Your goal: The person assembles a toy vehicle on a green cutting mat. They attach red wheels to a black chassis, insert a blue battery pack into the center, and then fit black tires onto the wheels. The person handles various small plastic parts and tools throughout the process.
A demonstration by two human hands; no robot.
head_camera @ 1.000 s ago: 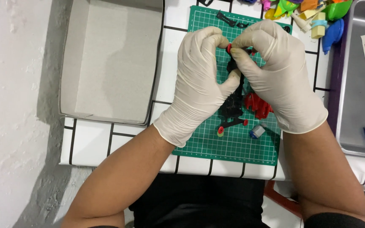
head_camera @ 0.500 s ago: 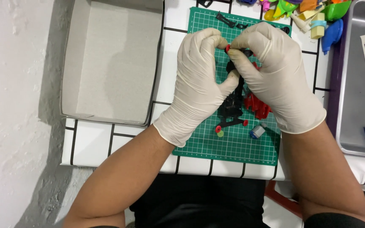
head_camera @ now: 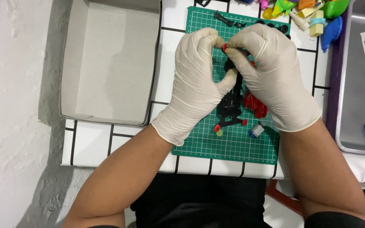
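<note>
Black model frame (head_camera: pixel 232 103): upper part hidden behind both gloved hands; only the lower end shows. Small red piece (head_camera: pixel 224 47): mostly covered by the fingertips, shape not readable. Left hand (head_camera: pixel 197 80) and right hand (head_camera: pixel 271 71): the grip on the frame itself concealed. Red parts (head_camera: pixel 255 105): partly under the right palm. Coloured plastic pieces (head_camera: pixel 305 10): cut off by the top edge. Grey tray (head_camera: pixel 355 84): cut off at right. Small grey cylinder (head_camera: pixel 256 130): too small to identify.

White black-gridded table (head_camera: pixel 106 145); on it grey cardboard box (head_camera: pixel 106 63), green cutting mat (head_camera: pixel 199 139), grey tray (head_camera: pixel 355 84)
</note>
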